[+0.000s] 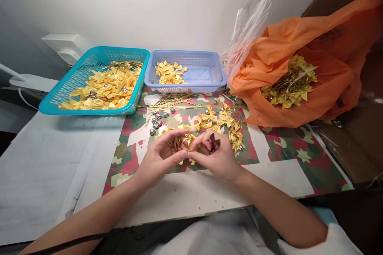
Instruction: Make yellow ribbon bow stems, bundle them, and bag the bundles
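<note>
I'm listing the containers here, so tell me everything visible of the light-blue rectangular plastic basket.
The light-blue rectangular basket looks like moulded plastic, with perforated walls, a smooth rim and rounded corners. It stands upright, open at the top, before the white wall. Glossy yellow ribbon bows are heaped towards the left of its floor. The teal plastic basket sits close at its left; whether their rims touch is unclear.

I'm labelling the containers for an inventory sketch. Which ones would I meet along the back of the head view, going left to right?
Teal basket holding yellow bows → blue basket with more yellow bows → orange bag.
</note>
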Demonstrator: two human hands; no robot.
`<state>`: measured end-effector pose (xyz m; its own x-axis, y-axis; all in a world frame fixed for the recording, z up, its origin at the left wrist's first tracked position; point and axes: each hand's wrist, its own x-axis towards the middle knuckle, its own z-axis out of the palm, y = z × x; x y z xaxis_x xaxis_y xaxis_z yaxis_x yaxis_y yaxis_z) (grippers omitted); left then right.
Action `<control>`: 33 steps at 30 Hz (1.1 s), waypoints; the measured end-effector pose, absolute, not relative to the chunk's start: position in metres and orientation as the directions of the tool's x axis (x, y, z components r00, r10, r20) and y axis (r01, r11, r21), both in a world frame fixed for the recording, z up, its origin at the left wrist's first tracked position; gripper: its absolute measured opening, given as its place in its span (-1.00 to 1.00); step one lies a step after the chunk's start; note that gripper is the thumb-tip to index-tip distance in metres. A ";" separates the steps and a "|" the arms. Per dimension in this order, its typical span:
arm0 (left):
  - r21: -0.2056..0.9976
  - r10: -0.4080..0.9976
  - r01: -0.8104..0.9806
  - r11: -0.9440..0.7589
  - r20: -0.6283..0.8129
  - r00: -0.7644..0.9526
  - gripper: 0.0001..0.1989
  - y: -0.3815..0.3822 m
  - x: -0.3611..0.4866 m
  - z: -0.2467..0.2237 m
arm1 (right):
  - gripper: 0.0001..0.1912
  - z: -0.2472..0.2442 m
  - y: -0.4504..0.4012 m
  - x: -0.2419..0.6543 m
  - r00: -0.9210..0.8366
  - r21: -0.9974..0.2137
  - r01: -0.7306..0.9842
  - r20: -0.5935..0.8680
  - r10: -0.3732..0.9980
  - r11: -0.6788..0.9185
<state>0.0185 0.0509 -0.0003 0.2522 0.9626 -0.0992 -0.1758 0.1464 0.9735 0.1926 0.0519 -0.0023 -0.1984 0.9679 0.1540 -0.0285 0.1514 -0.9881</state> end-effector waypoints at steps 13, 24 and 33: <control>0.911 0.965 -0.329 0.249 -0.261 0.006 -0.63 0.063 0.014 0.011 | -0.50 0.015 0.068 0.230 -0.054 -0.978 0.146 0.142 0.988 0.148; 0.921 0.954 -0.319 0.223 -0.273 -0.122 -0.69 0.069 0.012 0.008 | -0.68 0.020 0.079 0.250 -0.284 -0.449 0.862 -0.042 0.958 0.236; 0.946 0.962 -0.234 0.223 -0.252 -0.105 -0.75 0.066 0.014 0.006 | -0.64 0.024 0.078 0.255 -0.173 -0.722 0.676 0.043 0.984 0.150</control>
<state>0.0138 0.0657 0.0060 -0.1053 0.9619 -0.2524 -0.2335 0.2228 0.9465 0.2555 0.0780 0.0237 -0.1730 0.9840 0.0432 0.6758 0.1505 -0.7215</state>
